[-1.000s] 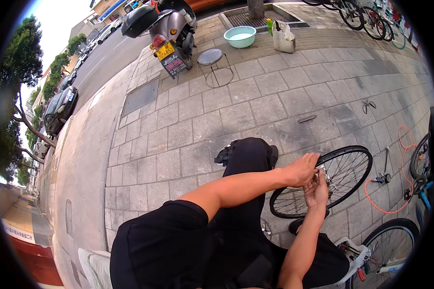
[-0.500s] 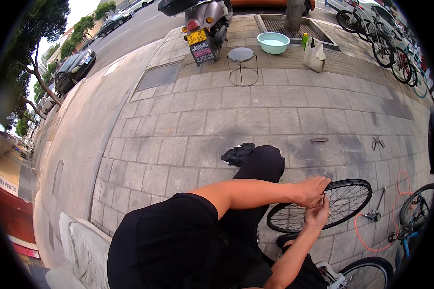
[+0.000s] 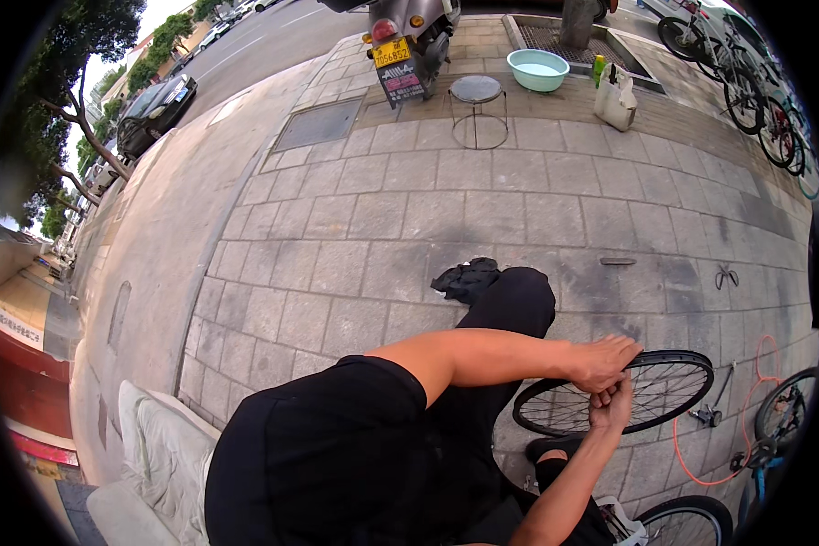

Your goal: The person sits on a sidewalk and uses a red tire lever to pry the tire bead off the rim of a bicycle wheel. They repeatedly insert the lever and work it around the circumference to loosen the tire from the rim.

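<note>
A detached black bicycle wheel (image 3: 672,414) with thin spokes rests beside my knee at the lower right. My left hand (image 3: 599,362) lies over its near-left rim, fingers curled around it. Just below, my right hand (image 3: 611,407) has its fingers bent up at the same part of the rim, touching or nearly touching my left hand; what lies between the fingertips is too small and covered to make out. A pump (image 3: 706,414) with an orange hose (image 3: 686,469) lies to the right of the wheel. A crumpled black cloth (image 3: 462,280) is beyond my knee.
Bicycles (image 3: 744,100) line the upper right; another (image 3: 773,423) lies at right. A scooter (image 3: 414,41), metal stool (image 3: 475,90), teal basin (image 3: 538,74) and bag (image 3: 615,105) stand ahead. A padded seat (image 3: 150,464) is at lower left, scissors (image 3: 726,277) on the paving.
The view has tilted and turned, so the street scene sits higher and further right. Both hands stay at the wheel rim, shifted slightly within the picture along with the wheel.
</note>
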Available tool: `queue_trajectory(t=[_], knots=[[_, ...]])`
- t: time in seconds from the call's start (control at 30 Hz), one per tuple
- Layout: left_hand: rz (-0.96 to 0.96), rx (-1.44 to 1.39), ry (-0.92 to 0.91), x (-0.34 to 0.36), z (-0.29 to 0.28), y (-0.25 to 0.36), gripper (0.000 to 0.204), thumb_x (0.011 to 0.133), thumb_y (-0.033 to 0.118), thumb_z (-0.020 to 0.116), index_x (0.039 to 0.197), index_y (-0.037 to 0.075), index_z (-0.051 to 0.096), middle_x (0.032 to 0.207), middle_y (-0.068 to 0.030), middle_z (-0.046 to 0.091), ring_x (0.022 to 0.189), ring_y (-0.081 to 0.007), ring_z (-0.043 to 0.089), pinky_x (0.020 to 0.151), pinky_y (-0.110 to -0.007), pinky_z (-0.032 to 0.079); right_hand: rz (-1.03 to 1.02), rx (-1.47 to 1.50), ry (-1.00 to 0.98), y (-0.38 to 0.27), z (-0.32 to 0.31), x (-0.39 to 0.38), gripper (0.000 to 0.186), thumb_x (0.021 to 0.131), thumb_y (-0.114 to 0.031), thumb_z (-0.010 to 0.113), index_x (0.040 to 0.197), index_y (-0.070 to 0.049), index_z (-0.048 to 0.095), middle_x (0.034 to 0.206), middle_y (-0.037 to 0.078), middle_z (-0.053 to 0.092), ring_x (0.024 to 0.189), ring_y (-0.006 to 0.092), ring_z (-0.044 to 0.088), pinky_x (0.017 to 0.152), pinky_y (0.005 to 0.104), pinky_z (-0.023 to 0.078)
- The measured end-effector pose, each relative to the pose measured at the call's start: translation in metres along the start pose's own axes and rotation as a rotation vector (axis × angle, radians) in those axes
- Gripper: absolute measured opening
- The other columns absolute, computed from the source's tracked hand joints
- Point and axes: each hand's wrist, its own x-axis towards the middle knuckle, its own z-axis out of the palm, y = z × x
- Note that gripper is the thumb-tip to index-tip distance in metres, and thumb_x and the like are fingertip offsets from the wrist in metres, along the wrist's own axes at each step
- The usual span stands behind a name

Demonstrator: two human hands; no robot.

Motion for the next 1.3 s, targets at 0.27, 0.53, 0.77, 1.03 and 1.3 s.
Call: queue_trajectory(t=[0.27, 0.53, 0.77, 1.03, 1.3], knots=[[0.05, 0.012, -0.119, -0.003, -0.01, -0.011, 0.062, 0.09, 0.013, 0.072, 0.14, -0.008, 0.042, 0.125, -0.0259, 0.057, 0.121, -0.0436, 0.055, 0.101, -0.05, 0.041, 0.197, -0.134, 0.192, -0.016, 0.013, 0.004, 0.035, 0.107, -0.042, 0.058, 0.079, -0.022, 0.054, 0.055, -0.009, 0.041, 0.038, 0.0058, 0.03, 0.035, 0.0238, 0.023], [0.042, 0.021, -0.15, -0.01, -0.021, -0.006, 0.066, 0.087, 0.01, 0.072, 0.143, -0.006, 0.042, 0.129, -0.0258, 0.058, 0.122, -0.0427, 0.055, 0.101, -0.052, 0.04, 0.039, 0.051, -0.041, 0.008, -0.002, 0.002, 0.038, 0.104, -0.053, 0.061, 0.093, -0.016, 0.062, 0.075, -0.007, 0.055, 0.053, 0.003, 0.045, 0.041, 0.0205, 0.03], [0.084, 0.111, -0.166, -0.008, -0.025, -0.007, 0.071, 0.088, 0.011, 0.07, 0.148, -0.008, 0.036, 0.136, -0.0287, 0.054, 0.125, -0.0466, 0.052, 0.102, -0.054, 0.04, 0.087, 0.097, -0.072, 0.019, 0.002, -0.006, 0.046, 0.103, -0.058, 0.058, 0.088, -0.015, 0.062, 0.067, -0.003, 0.052, 0.044, 0.0066, 0.041, 0.035, 0.0215, 0.027], [0.074, 0.099, -0.111, 0.002, -0.014, 0.007, 0.057, 0.092, 0.015, 0.069, 0.14, -0.007, 0.046, 0.119, -0.0286, 0.059, 0.111, -0.046, 0.056, 0.095, -0.053, 0.04, 0.224, 0.151, 0.117, -0.006, 0.021, -0.008, 0.046, 0.1, -0.052, 0.066, 0.069, -0.021, 0.052, 0.05, -0.006, 0.043, 0.034, 0.0104, 0.029, 0.033, 0.0275, 0.022], [-0.018, 0.137, -0.056, 0.006, -0.004, 0.017, 0.045, 0.09, 0.014, 0.072, 0.126, -0.005, 0.052, 0.104, -0.0261, 0.067, 0.101, -0.0446, 0.063, 0.09, -0.051, 0.04, 0.264, 0.076, 0.22, -0.019, 0.035, -0.011, 0.053, 0.097, -0.051, 0.067, 0.058, -0.027, 0.04, 0.045, -0.009, 0.033, 0.036, 0.0099, 0.026, 0.036, 0.028, 0.018]])
